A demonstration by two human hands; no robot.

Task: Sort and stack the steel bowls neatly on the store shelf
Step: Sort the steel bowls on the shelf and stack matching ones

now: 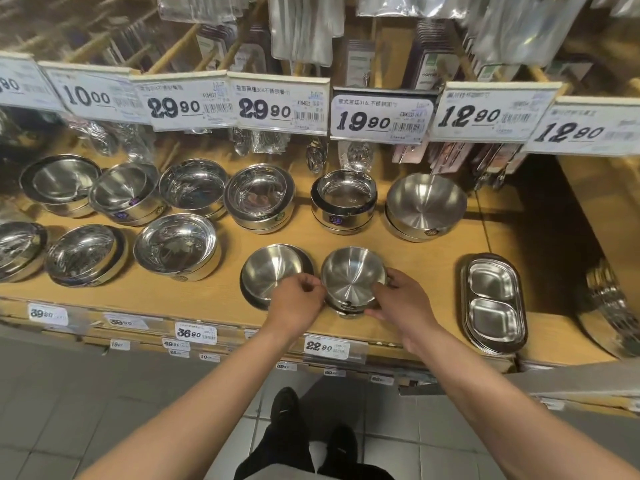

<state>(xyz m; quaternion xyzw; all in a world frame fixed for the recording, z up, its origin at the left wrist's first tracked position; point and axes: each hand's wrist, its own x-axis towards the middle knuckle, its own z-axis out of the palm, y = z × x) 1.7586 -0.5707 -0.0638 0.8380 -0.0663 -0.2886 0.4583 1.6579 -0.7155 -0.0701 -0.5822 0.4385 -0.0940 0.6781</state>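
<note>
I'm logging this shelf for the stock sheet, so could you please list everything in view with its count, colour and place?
Round steel bowl stacks: eleven, silver, on the tan wooden shelf; six in the back row, three front left, two front centre.
Brushed steel bowl stack between the hands: one, silver, front centre.
Neighbouring brushed steel bowl stack: one, silver, just left of it.
Two-compartment oval steel trays: one stack, silver, front right.
White price tags: seven, black numerals, on the rail above; smaller ones along the shelf edge.
Packaged utensils: several, silver, hanging above.
Black shoes: two, on the grey tiled floor.
Left hand: fingers curled at the bowl stack's left rim.
Right hand: fingers holding its right side.
</note>
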